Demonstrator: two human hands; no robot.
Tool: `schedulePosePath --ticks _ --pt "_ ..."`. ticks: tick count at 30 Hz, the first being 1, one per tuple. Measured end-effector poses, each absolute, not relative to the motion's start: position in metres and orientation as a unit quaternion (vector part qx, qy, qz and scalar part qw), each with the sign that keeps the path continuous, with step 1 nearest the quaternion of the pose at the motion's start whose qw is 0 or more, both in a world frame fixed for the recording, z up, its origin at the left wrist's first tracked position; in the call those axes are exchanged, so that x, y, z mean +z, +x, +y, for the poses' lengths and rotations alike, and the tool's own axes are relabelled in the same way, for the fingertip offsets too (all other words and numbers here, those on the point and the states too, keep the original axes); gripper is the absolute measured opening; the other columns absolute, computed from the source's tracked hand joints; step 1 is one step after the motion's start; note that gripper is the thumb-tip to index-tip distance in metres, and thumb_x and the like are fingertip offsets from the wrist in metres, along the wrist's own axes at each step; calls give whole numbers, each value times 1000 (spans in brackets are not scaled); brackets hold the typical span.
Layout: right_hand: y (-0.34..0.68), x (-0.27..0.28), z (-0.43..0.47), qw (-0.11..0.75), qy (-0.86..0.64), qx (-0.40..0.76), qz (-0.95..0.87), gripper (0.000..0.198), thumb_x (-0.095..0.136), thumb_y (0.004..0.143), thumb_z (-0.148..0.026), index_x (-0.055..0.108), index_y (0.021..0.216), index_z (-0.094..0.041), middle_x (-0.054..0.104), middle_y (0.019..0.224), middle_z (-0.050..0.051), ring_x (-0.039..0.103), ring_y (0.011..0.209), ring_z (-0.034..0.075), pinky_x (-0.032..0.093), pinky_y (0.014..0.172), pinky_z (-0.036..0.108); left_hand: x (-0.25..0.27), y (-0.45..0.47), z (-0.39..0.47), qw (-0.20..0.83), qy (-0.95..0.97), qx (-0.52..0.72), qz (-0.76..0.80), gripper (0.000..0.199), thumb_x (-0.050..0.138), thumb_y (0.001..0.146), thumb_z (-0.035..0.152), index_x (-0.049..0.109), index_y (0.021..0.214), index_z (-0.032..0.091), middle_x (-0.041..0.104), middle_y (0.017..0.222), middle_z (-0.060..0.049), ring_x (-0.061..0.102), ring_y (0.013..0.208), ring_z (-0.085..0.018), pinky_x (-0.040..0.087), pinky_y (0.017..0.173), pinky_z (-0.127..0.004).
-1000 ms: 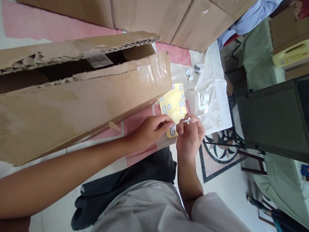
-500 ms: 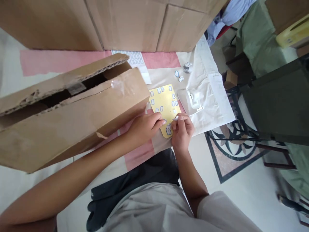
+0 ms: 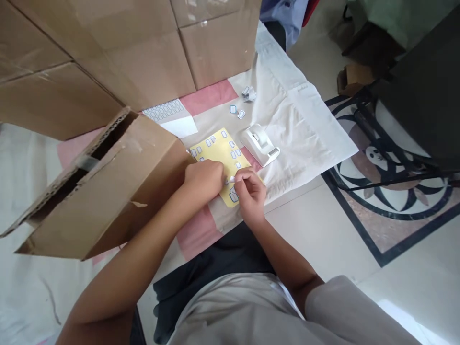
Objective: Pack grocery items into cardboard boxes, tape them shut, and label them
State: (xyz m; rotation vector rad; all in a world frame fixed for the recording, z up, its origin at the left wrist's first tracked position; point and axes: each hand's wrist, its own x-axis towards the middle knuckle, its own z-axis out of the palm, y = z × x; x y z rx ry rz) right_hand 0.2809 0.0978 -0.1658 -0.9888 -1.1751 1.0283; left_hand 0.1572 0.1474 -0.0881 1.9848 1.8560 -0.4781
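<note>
A yellow card [image 3: 217,152] lies on the cloth-covered table, with several small blue-rimmed white labels stuck along it. My left hand [image 3: 205,178] is closed over its near left part; the back of the hand hides the fingertips and whatever they grip. Thumb and forefinger of my right hand [image 3: 251,194] pinch a small white label [image 3: 232,179] just above the card's near end. Under that hand shows a larger blue-rimmed label [image 3: 233,195] on the card. The two hands are close together, their fingertips almost meeting.
A white tape dispenser [image 3: 261,146] stands right of the card. Beyond are loose labels [image 3: 233,109], a crumpled paper [image 3: 248,94] and a printed label sheet [image 3: 165,112]. An open cardboard box [image 3: 143,158] sits close on the left; stacked cartons [image 3: 219,52] line the back.
The view has swung right, so everything appears further left. My left hand has turned so its back faces up, and my right hand has come nearer to it, still pinching the white label.
</note>
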Motion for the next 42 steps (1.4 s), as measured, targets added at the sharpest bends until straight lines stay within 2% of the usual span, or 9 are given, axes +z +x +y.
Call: schedulePosePath --ticks 4,10,12,18,24,28,32,37,42 --pt "281 -167 98 612 -416 444 -506 18 59 98 -29 59 81 -22 56 85 1 55 80 15 45 69 30 -80 165 148 170 693 -206 670 33 46 93 31 74 103 18 75 109 -18 72 102 -36 50 73 -38" --pt "282 -170 97 619 -408 455 -493 17 60 98 -27 60 82 -22 57 86 1 55 79 15 44 67 30 -89 153 145 156 710 -164 667 32 47 95 42 72 94 22 76 102 -14 72 97 -34 50 72 -38" --pt "282 -169 97 622 -410 457 -486 17 60 98 -27 59 81 -22 56 86 1 55 79 15 44 67 30 -94 148 141 167 732 -147 644 32 42 97 38 70 92 23 77 100 -11 72 95 -31 48 70 -35" --pt "283 -168 99 633 -406 462 -470 18 59 98 -26 59 81 -22 56 84 1 54 78 14 44 66 30 -99 146 126 156 755 -125 624 29 37 101 25 65 105 21 75 107 -11 72 97 -29 41 63 -33" --pt "283 -168 98 639 -399 470 -460 15 60 97 -24 61 83 -22 57 86 1 54 77 14 43 65 29 -98 143 125 150 747 -77 643 25 40 103 27 64 110 23 74 117 -5 70 100 -26 41 66 -33" --pt "283 -167 97 631 -405 471 -465 17 60 98 -25 60 81 -22 57 86 1 54 76 14 43 63 29 -107 143 128 37 753 -37 655 28 39 105 32 65 104 21 73 107 -7 67 99 -26 39 65 -35" --pt "284 -167 97 632 -403 469 -468 15 59 98 -22 61 83 -22 56 86 1 53 76 14 42 62 29 -118 144 132 -37 782 -65 619 38 32 107 27 68 97 19 72 97 -11 65 95 -27 38 66 -37" --pt "284 -166 96 636 -394 468 -470 13 61 97 -17 63 85 -22 57 88 1 53 76 13 41 62 29 -126 139 134 -18 840 -52 541 32 38 106 23 68 96 17 69 91 -8 65 89 -24 38 65 -36" --pt "285 -165 95 630 -393 474 -473 15 60 98 -17 62 83 -22 56 87 2 53 76 14 41 62 29 -126 135 136 7 849 -27 527 24 46 103 22 66 91 19 70 89 -5 66 88 -22 37 63 -35"
